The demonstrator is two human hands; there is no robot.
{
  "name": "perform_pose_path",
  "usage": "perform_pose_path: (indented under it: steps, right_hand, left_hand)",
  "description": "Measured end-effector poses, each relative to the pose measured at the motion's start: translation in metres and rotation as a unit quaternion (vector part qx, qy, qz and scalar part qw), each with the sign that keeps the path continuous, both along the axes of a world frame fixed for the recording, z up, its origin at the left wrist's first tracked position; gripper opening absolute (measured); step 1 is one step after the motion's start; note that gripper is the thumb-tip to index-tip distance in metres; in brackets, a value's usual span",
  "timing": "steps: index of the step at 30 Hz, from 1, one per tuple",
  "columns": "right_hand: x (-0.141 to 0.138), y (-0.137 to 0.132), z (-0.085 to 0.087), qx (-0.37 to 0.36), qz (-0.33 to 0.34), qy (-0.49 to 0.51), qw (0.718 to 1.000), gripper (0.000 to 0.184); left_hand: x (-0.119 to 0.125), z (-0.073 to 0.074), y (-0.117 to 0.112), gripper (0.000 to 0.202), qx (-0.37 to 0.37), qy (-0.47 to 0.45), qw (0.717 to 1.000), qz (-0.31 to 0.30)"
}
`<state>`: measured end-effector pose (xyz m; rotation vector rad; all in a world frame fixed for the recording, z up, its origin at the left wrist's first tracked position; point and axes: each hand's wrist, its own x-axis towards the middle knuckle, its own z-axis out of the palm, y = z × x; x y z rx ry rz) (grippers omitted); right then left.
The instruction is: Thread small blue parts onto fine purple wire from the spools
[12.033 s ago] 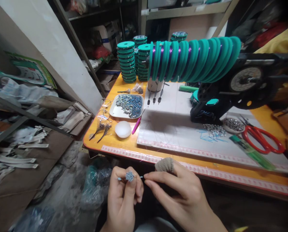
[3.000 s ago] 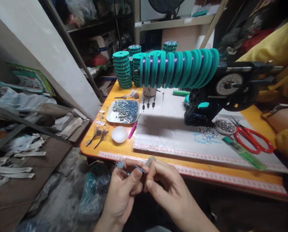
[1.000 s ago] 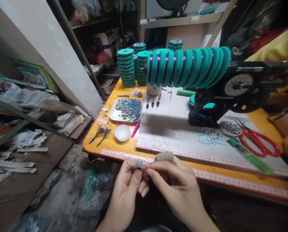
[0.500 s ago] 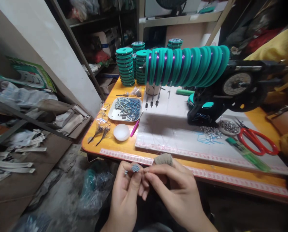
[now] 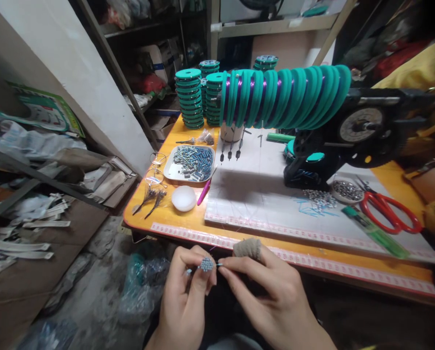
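Note:
My left hand (image 5: 186, 299) is closed, pinching a small round cluster of blue-grey beads or tube ends (image 5: 206, 264) between thumb and forefinger. Beside it, my right hand (image 5: 274, 291) is closed too, its thumb and forefinger tips on a thin light-blue piece (image 5: 219, 265) that points toward the cluster. What exactly this piece is, I cannot make out. A grey-brown cloth band (image 5: 248, 248) wraps one finger of the right hand. Both hands hover just in front of the table's near edge, below a red-and-white measuring tape (image 5: 191, 236).
Green spools with purple thread (image 5: 283, 97) hang on a black stand (image 5: 305, 170). At left are a tray of small metal-like pieces (image 5: 168, 172), a white bowl (image 5: 183, 199) and a magenta pen-like tool (image 5: 204, 193). Red-handled scissors (image 5: 383, 214) lie right; someone's yellow sleeve (image 5: 403, 68) is beyond.
My hands have drawn slightly apart, the left shifting a little left. The thin light-blue piece now shows between the fingertips. The cluster has turned to face the camera more.

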<state>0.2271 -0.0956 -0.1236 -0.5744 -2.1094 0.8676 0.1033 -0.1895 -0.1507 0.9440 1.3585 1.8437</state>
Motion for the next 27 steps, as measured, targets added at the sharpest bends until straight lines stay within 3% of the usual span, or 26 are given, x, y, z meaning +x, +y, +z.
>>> perform_pose_path:
  steps: [7, 14, 19, 24, 27]
  right_hand:
    - [0.003, 0.000, -0.002, -0.006, -0.002, 0.002, 1.000, 0.014]
    - [0.004, 0.003, -0.001, -0.085, -0.002, 0.051, 0.995, 0.012]
    - [0.000, 0.001, 0.001, -0.075, 0.014, 0.026, 0.997, 0.014]
    - [-0.001, -0.003, -0.001, 0.026, 0.009, -0.016, 1.000, 0.015]
    - [0.002, 0.000, 0.000, 0.060, -0.003, -0.023, 0.998, 0.016]
  left_hand:
    - [0.004, 0.002, 0.000, 0.018, -0.014, -0.041, 0.999, 0.014]
    - [0.006, 0.007, 0.000, 0.027, -0.072, -0.116, 0.991, 0.004]
    - [0.008, 0.006, -0.001, 0.027, -0.074, -0.133, 0.988, -0.001]
    - [0.008, 0.006, 0.004, 0.023, -0.023, -0.107, 0.989, 0.095]
    - [-0.011, 0.014, 0.011, 0.025, 0.046, -0.104, 0.975, 0.189]
